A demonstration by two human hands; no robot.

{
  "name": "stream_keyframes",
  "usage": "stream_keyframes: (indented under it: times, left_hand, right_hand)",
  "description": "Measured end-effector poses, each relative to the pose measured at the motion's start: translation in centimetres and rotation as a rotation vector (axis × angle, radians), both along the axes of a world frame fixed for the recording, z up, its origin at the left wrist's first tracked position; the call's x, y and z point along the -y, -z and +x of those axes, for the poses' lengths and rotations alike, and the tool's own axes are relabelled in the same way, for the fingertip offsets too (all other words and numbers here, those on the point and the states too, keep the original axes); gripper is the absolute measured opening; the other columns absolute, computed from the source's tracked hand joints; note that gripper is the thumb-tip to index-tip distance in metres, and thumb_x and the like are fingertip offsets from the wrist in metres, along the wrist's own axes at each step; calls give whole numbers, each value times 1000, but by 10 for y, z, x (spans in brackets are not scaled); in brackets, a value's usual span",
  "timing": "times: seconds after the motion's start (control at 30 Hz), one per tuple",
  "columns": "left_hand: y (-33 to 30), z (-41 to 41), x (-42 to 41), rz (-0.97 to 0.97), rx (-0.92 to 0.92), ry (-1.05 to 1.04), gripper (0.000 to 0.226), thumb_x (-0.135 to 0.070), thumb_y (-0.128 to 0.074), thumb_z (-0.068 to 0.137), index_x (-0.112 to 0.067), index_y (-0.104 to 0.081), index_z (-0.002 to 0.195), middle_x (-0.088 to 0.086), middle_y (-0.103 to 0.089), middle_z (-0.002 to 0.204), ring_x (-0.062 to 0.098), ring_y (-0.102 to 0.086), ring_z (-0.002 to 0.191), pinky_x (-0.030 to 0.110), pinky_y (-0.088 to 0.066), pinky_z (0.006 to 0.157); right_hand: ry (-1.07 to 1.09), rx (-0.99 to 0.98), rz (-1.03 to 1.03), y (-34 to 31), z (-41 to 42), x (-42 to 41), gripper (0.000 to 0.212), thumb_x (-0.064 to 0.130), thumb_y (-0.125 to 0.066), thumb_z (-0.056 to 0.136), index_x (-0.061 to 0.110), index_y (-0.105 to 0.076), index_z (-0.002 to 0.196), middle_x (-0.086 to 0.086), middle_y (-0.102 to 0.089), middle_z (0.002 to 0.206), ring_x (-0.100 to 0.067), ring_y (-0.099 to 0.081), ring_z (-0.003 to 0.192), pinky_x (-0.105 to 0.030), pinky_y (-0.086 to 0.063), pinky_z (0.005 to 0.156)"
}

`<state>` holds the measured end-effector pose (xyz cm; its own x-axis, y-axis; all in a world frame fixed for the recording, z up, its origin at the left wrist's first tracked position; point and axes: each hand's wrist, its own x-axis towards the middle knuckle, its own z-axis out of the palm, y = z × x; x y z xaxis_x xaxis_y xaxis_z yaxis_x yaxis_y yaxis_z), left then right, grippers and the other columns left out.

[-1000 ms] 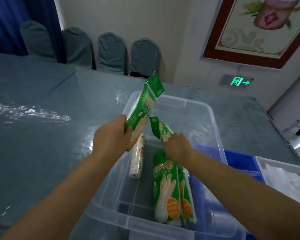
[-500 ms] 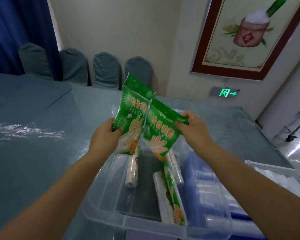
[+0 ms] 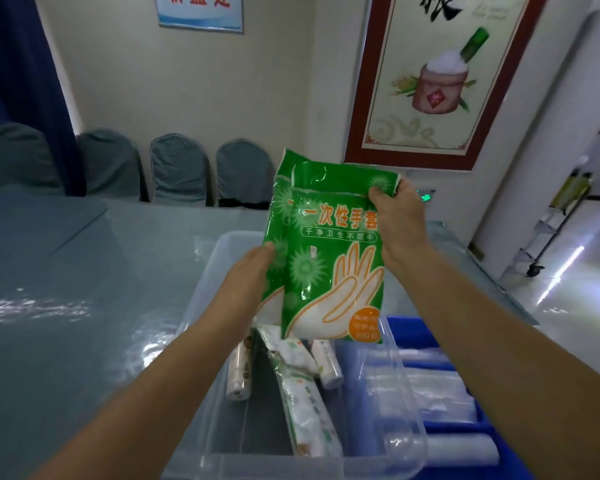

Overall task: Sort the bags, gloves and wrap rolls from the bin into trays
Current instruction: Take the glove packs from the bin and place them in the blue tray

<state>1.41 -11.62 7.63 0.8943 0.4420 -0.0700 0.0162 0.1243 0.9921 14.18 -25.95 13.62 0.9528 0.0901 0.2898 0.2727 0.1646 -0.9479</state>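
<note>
A: Why are both glove packs up in the air like that?

B: My guess is they're being stacked so they go to a tray together. The front glove pack [image 3: 333, 271] overlaps the rear glove pack [image 3: 279, 216], both held above the clear bin [image 3: 201, 271]. The right hand [image 3: 397, 220] pinches the front pack's top corner, fingers curled round it; the left hand [image 3: 252, 268] grips the rear pack's lower edge.

A: Any writing?

B: The front reads 一次性手套, with 干净卫生不脏手 below and a hand outline. The orange badge is too blurred to read.

A: What's left in the bin?

B: Wrap rolls [image 3: 239, 372] lie on its floor. The blue tray [image 3: 409, 327] just beside it on the counter [image 3: 66, 271] holds clear bags [image 3: 426, 386], so likely another tray takes gloves.
</note>
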Motion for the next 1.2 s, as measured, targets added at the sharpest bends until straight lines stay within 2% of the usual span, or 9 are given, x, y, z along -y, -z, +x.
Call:
stream_keyframes:
  times: [0.17, 0.33, 0.53, 0.7, 0.8, 0.9, 1.0, 1.1, 1.2]
  left_hand:
    - [-12, 16, 43, 78, 26, 194, 22, -19, -71, 80, -15, -64, 101, 9, -74, 97, 24, -72, 86, 38, -56, 83]
    - [-20, 50, 95, 73, -27, 208, 28, -14, -71, 80, -10, -62, 107, 12, -74, 98, 28, -72, 86, 43, -56, 83]
    - [-18, 111, 161, -160, -62, 130, 16, -18, -65, 86, -11, -62, 100, 14, -75, 91, 26, -72, 73, 37, -60, 67]
    - [3, 172, 222, -194, -169, 155, 12, -25, -62, 88, -14, -60, 92, 13, -72, 85, 27, -67, 68, 40, -57, 68]
    - [31, 209, 248, 14, -292, 203, 28, -37, -54, 91, -12, -60, 101, 6, -67, 84, 20, -63, 71, 29, -51, 64]
    - [74, 232, 262, 232, -429, 301, 35, -43, -37, 97, -13, -54, 99, 5, -61, 82, 21, -57, 79, 29, -45, 72]
    - [127, 237, 267, 669, -625, 429, 32, -36, -36, 98, -10, -52, 93, 17, -62, 105, 22, -51, 88, 29, -39, 78]
    - [175, 229, 269, 1067, -769, 581, 43, -33, -49, 90, -7, -50, 125, 14, -53, 132, 30, -52, 115, 36, -42, 93]
    - [207, 223, 271, 1254, -734, 713, 66, -33, -57, 85, -13, -32, 142, 12, -38, 146, 29, -38, 132, 40, -33, 106]
  right_hand:
    - [110, -71, -5, 4, 18, 35, 15, 4, -51, 91, 16, -52, 83, -7, -61, 79, -19, -61, 66, -38, -54, 66]
    - [172, -136, 31, 12, 45, 90, 4, 13, -56, 92, 14, -52, 92, -11, -63, 93, -19, -64, 76, -38, -56, 73]
    - [-325, -493, -90, 55, 77, 179, 53, 45, -62, 75, 8, -59, 114, -13, -70, 107, -28, -67, 94, -39, -55, 75]
    - [-518, -652, 28, 84, 109, 237, 39, 22, -66, 68, 12, -62, 105, -13, -74, 95, -27, -72, 82, -39, -61, 68]
    - [-378, -575, -75, 103, 142, 264, 50, 10, -72, 65, 7, -59, 113, -15, -72, 99, -26, -72, 79, -39, -60, 68]
    - [-203, -481, -285, 127, 170, 287, 38, 4, -74, 73, 13, -58, 106, -10, -70, 99, -24, -71, 78, -39, -59, 69]
    - [-119, -390, -469, 150, 188, 303, 34, 7, -73, 77, 19, -54, 102, -1, -67, 92, -18, -68, 79, -37, -56, 72]
    - [-137, -363, -519, 168, 197, 309, 30, 7, -72, 78, 21, -54, 99, 1, -66, 93, -17, -67, 83, -36, -56, 72]
    - [-199, -298, -577, 174, 205, 307, 30, 3, -71, 78, 15, -54, 100, 4, -66, 90, -11, -66, 79, -22, -55, 61]
